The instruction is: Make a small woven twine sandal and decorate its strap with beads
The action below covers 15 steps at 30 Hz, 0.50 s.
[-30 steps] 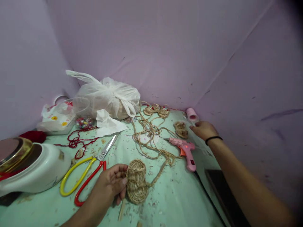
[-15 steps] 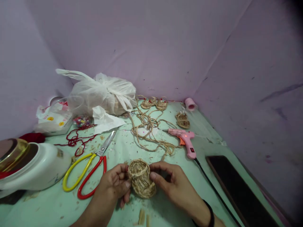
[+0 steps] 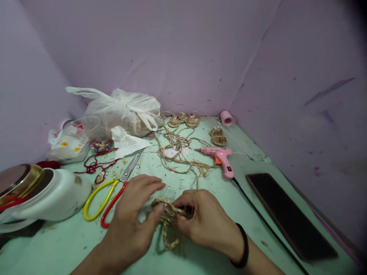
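From my head view, my right hand [image 3: 202, 219] pinches a braided rope piece [image 3: 167, 214] low in the middle, above the near part of the green surface [image 3: 200, 263]. My left hand [image 3: 130, 219] is loosely spread beside it, thumb seemingly against the braid, though blur makes that contact uncertain. Scissors [image 3: 125, 176] lie beyond my left hand; a pink glue gun [image 3: 220, 156] and black phone [image 3: 291, 214] lie to the right.
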Each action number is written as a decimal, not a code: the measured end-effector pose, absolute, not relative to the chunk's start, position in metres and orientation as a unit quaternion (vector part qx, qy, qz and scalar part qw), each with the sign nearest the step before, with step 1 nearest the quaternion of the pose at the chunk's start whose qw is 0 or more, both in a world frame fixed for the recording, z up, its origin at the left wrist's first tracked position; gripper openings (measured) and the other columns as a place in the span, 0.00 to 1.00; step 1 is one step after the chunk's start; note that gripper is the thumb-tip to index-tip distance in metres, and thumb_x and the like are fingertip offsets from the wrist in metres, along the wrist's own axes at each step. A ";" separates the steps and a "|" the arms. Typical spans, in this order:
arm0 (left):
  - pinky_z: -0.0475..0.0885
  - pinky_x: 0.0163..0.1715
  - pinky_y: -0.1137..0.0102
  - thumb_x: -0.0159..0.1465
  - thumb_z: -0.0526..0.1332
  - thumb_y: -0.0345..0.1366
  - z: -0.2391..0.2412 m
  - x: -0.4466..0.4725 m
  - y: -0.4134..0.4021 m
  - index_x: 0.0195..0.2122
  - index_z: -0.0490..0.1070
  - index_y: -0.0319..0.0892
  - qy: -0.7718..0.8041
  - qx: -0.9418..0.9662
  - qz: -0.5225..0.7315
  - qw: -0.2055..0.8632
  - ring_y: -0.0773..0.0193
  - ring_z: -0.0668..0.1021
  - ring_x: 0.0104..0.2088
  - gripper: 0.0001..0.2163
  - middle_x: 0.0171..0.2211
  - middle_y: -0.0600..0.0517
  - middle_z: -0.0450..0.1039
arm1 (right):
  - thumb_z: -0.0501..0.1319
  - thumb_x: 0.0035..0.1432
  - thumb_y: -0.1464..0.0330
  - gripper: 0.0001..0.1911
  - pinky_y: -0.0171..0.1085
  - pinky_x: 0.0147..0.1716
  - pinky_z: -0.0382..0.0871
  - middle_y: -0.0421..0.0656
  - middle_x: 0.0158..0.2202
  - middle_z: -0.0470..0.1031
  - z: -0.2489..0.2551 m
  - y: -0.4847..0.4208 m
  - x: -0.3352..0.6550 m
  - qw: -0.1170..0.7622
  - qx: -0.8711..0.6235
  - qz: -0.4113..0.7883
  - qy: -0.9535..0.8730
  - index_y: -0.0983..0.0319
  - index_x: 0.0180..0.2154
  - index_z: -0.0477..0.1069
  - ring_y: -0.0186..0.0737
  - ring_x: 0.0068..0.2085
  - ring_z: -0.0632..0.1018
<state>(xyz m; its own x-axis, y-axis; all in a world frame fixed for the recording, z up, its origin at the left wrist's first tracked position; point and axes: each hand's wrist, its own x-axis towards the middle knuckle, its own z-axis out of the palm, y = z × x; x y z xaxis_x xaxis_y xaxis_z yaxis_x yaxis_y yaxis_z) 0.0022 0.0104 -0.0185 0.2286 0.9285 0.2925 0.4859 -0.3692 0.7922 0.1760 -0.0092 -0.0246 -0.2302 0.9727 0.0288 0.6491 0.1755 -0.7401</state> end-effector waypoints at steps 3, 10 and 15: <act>0.66 0.38 0.68 0.53 0.60 0.32 -0.020 0.006 0.006 0.30 0.75 0.44 0.477 0.731 0.331 0.357 0.56 0.74 0.36 0.06 0.31 0.49 0.75 | 0.59 0.45 0.71 0.06 0.32 0.25 0.60 0.40 0.22 0.74 -0.022 -0.013 0.170 0.265 -0.574 0.274 -0.725 0.59 0.24 0.75 0.35 0.25 0.71; 0.66 0.30 0.72 0.53 0.57 0.32 -0.021 0.009 0.003 0.27 0.72 0.42 0.523 0.686 0.277 0.423 0.60 0.74 0.30 0.05 0.26 0.52 0.75 | 0.59 0.45 0.71 0.06 0.31 0.23 0.61 0.40 0.24 0.75 -0.029 -0.021 0.167 0.289 -0.597 0.294 -0.688 0.59 0.27 0.74 0.36 0.26 0.72; 0.66 0.30 0.72 0.53 0.56 0.32 -0.022 0.010 0.001 0.29 0.71 0.41 0.522 0.671 0.278 0.447 0.61 0.74 0.29 0.05 0.26 0.52 0.74 | 0.58 0.45 0.72 0.06 0.31 0.21 0.60 0.39 0.22 0.74 -0.030 -0.022 0.164 0.297 -0.594 0.299 -0.686 0.59 0.26 0.73 0.35 0.24 0.71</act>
